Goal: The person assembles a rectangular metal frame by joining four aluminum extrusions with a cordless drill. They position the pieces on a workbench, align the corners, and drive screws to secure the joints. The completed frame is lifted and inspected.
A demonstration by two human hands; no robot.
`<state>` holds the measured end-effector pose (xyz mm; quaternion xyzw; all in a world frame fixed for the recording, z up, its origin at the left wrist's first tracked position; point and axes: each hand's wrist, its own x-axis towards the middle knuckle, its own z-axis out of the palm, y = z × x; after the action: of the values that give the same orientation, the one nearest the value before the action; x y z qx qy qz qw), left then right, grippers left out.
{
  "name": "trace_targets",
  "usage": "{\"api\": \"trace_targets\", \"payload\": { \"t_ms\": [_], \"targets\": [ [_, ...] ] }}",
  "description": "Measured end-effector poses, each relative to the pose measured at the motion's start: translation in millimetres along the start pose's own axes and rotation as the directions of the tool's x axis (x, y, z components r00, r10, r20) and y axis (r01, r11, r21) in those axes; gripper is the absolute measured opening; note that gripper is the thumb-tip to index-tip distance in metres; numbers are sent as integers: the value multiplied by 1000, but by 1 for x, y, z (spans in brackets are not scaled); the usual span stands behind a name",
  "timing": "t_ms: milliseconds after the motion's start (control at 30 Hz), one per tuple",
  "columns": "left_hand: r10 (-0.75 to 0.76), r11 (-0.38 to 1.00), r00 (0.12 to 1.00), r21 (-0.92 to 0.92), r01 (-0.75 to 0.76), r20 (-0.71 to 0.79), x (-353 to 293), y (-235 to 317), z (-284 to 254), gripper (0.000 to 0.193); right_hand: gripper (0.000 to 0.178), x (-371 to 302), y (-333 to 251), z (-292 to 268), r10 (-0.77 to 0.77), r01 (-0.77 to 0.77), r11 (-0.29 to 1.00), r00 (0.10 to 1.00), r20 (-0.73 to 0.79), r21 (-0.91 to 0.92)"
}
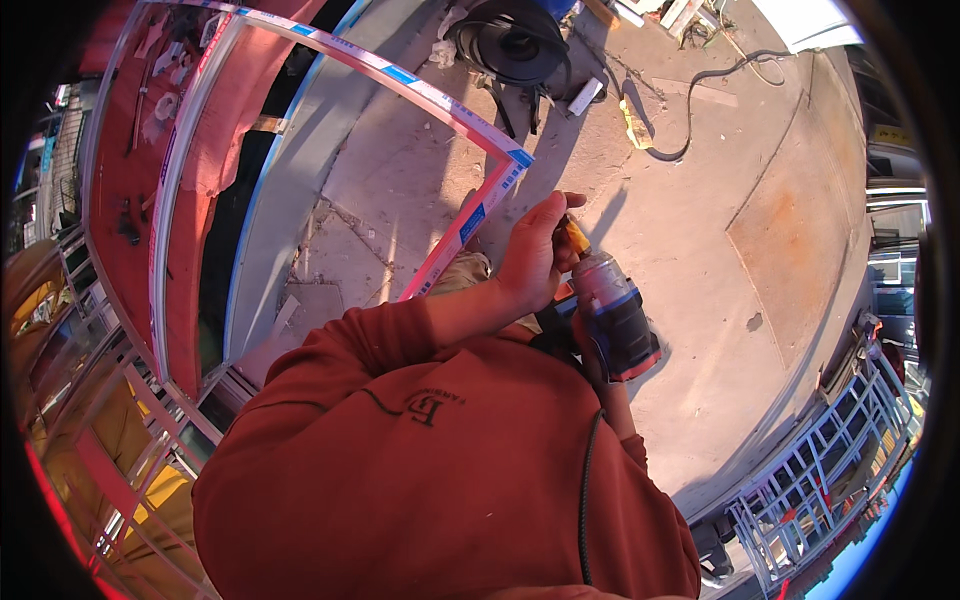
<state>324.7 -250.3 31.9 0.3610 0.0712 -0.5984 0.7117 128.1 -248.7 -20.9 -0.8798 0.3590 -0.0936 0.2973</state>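
Observation:
My left hand (535,255) is closed around a short yellow-orange piece (577,238) at the nose of a cordless power driver (613,315). The driver has a grey nose, a black and blue body and a red rear end. It is tilted, its nose up toward my left hand. Beneath the body, my right hand (589,350) wraps the handle and is largely hidden by the tool. A frame (455,112) wrapped in pink, white and blue film reaches from the left to just beside my left hand.
At left stands a bench with a red covering (120,230) and loose small items. A round black object (510,42) lies on the floor ahead, with a dark cable (690,115) to its right. Metal racks (815,480) stand at the lower right.

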Motion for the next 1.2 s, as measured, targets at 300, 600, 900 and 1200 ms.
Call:
{"api": "trace_targets", "payload": {
  "t_ms": [300, 600, 900, 1200],
  "targets": [
    [40, 994, 996, 100, -48, 84, -5, -38, 7, 39, 37, -17, 21, -8, -41, 52, 995, 991, -125, 81],
    [268, 101, 813, 824, -557, 517, 50, 35, -53, 52, 20, -28, 32, -9, 292, -207, 887, 944, -155, 413],
    [-212, -844, 863, 359, -398, 458, 171, 134, -129, 43, 41, -56, 56, 32, 505, -320, 663, 859, -89, 677],
    [-179, -791, 683, 309, -528, 708, 178, 132, -136, 28, 44, -53, 20, 28, 578, -421, 596, 816, -1, 684]
  ]
}}
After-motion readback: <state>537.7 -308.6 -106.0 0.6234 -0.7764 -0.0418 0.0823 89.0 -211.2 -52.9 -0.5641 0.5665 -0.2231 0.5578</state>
